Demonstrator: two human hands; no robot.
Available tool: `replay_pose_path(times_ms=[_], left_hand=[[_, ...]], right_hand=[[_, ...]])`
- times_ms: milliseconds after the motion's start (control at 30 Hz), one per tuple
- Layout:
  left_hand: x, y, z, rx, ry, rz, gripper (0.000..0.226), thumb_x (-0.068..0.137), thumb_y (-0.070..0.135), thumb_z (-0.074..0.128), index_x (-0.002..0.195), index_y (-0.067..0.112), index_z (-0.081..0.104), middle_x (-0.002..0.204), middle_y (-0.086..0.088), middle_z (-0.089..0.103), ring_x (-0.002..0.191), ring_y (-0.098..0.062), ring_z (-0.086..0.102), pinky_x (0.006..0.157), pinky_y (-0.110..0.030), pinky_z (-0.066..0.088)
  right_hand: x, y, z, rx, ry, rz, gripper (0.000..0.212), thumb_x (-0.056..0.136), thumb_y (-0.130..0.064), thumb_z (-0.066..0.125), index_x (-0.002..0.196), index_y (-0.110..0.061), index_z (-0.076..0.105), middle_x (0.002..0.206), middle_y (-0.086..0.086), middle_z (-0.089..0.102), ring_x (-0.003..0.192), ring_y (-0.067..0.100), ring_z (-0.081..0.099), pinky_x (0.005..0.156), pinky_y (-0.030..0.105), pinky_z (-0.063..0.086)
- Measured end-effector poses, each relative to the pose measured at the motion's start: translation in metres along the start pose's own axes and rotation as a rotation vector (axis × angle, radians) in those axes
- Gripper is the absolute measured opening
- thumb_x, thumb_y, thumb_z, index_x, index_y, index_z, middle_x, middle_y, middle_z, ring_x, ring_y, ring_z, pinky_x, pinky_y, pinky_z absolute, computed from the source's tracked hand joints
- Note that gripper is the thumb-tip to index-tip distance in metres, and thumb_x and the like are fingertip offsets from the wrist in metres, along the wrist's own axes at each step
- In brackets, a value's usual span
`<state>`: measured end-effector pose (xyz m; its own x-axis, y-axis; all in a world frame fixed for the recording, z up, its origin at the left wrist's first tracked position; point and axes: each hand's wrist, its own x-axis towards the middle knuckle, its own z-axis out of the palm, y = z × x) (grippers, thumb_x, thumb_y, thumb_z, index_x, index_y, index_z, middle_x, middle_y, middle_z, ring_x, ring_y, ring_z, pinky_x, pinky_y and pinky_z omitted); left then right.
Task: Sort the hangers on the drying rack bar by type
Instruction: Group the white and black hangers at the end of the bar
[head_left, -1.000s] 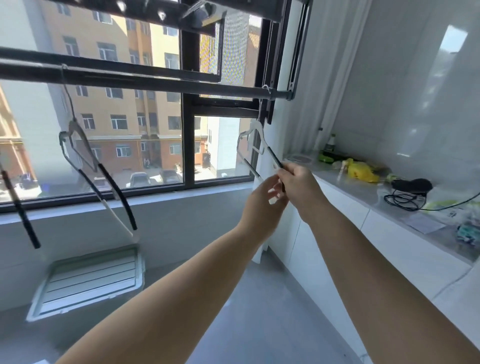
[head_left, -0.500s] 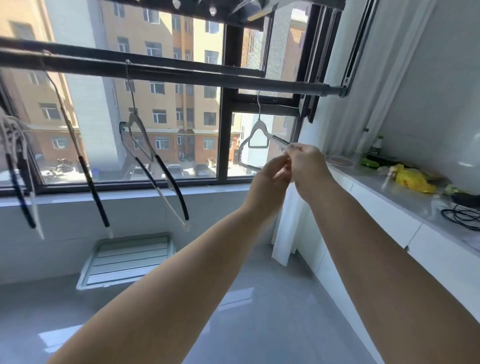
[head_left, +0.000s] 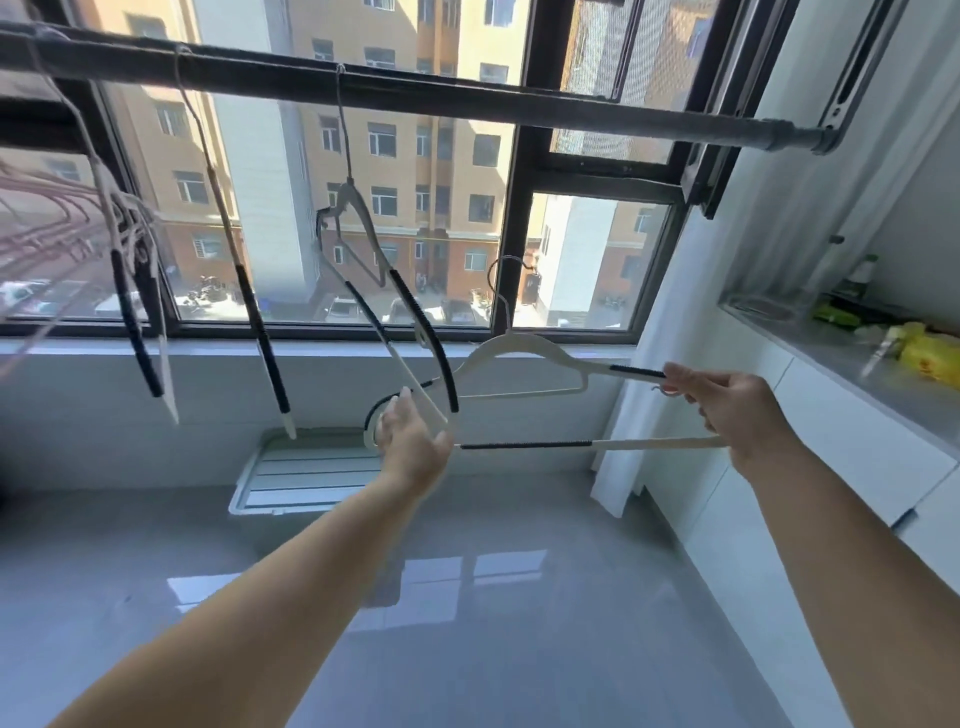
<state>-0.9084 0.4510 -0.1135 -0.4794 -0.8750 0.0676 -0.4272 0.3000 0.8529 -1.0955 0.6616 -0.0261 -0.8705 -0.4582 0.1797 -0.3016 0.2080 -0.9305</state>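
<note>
Two bare forearms reach forward over a glossy grey tiled floor (head_left: 519, 623). The left hand (head_left: 410, 441) has its fingers curled round the looped left end of a white plastic hanger with black ribbed grip sleeves (head_left: 524, 353). The right hand (head_left: 737, 410) closes on the right end, its fingertips (head_left: 675, 376) pinched on the upper arm while the lower rail runs into the palm. This hanger is held level between the two hands, well below the bar, and its metal hook stands up in free air, touching nothing.

Beyond the left hand a white slatted plastic panel (head_left: 311, 473) lies on the floor against the low wall. To the right, a white cabinet with a grey countertop (head_left: 857, 384) carries a yellow bag (head_left: 930, 356) and a green bottle (head_left: 857, 275), with a white curtain (head_left: 675, 364) beside it.

Farther off, the black metal drying rack bar (head_left: 467, 104) crosses the top. From it hang a matching pair of white-and-black hangers (head_left: 363, 244), a single one seen edge-on (head_left: 249, 306), a tangled bunch (head_left: 135, 291), and blurred reddish wire hangers (head_left: 47, 223) at far left. Behind stands the black-framed window (head_left: 519, 208).
</note>
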Motion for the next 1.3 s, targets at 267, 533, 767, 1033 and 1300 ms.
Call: replay_pose_path(times_ms=[267, 533, 767, 1033, 1300], left_hand=[[0.025, -0.054, -0.042, 0.293, -0.080, 0.042, 0.031, 0.091, 0.036, 0.046, 0.119, 0.024, 0.050, 0.135, -0.009, 0.045, 0.128, -0.032, 0.032, 0.107, -0.043, 0.023], [-0.007, -0.060, -0.050, 0.357, -0.175, 0.303, 0.050, 0.087, 0.030, 0.054, 0.132, 0.019, 0.037, 0.134, -0.006, 0.045, 0.124, -0.025, 0.038, 0.105, -0.039, 0.029], [-0.011, -0.064, -0.059, 0.440, -0.253, 0.285, 0.037, 0.091, 0.034, 0.045, 0.127, 0.024, 0.042, 0.125, -0.006, 0.054, 0.115, -0.028, 0.047, 0.099, -0.042, 0.037], [-0.038, -0.065, -0.043, 0.035, -0.430, 0.133, 0.023, 0.092, 0.010, 0.045, 0.072, 0.013, 0.056, 0.065, -0.003, 0.057, 0.064, -0.019, 0.052, 0.078, -0.040, 0.050], [-0.071, -0.051, -0.012, -0.296, -0.394, -0.103, 0.026, 0.095, 0.012, 0.036, 0.076, 0.011, 0.053, 0.062, -0.003, 0.047, 0.055, -0.013, 0.041, 0.054, -0.020, 0.034]], right_hand=[[0.002, 0.020, 0.000, -0.004, -0.084, -0.035, 0.021, 0.078, -0.033, 0.068, 0.069, -0.013, 0.070, 0.044, -0.015, 0.053, 0.057, 0.011, 0.039, 0.057, 0.023, 0.029], [-0.007, 0.052, 0.002, 0.039, -0.045, 0.035, 0.023, 0.078, -0.029, 0.070, 0.057, -0.019, 0.071, 0.036, -0.013, 0.036, 0.035, 0.002, 0.033, 0.049, 0.018, 0.028], [-0.010, 0.043, -0.014, 0.128, -0.114, -0.071, 0.046, 0.046, -0.061, 0.078, 0.061, -0.017, 0.074, 0.040, -0.010, 0.031, 0.037, 0.003, 0.024, 0.037, 0.010, 0.023], [-0.010, 0.045, 0.016, -0.448, 0.159, -0.207, 0.045, 0.081, -0.035, 0.065, 0.119, -0.013, 0.057, 0.126, 0.017, 0.044, 0.117, 0.032, 0.043, 0.100, 0.040, 0.036], [-0.117, 0.054, 0.085, -0.466, -0.367, -0.282, 0.036, 0.078, -0.030, 0.062, 0.113, -0.022, 0.060, 0.118, -0.001, 0.056, 0.116, 0.015, 0.048, 0.104, 0.026, 0.032]])
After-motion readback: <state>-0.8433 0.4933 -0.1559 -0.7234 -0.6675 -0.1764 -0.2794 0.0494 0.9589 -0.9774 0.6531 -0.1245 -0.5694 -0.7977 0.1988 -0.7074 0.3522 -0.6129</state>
